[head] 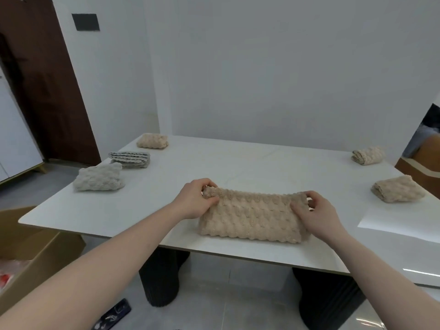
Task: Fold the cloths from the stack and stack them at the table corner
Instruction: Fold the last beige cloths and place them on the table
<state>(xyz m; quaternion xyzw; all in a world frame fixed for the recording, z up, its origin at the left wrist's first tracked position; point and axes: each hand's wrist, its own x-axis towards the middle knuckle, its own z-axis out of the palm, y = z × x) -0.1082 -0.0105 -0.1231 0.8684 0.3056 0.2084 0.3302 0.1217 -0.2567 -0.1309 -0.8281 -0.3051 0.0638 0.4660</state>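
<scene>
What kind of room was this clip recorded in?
Probably a room in a home, perhaps a dining area: a white table against a plain wall, a brown door on the left, a tiled floor, and a cardboard box beside the table.

A beige, bumpy cloth (252,217) lies folded into a long band at lower centre of the frame. Three folded cloths sit at centre left: beige (152,140), grey ribbed (130,159), pale grey (98,177). Two beige ones (367,155) (398,188) sit at centre right.

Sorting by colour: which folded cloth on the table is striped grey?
The striped grey cloth on the left edge, between two bumpy ones; the others are plain beige or pale grey.
</scene>
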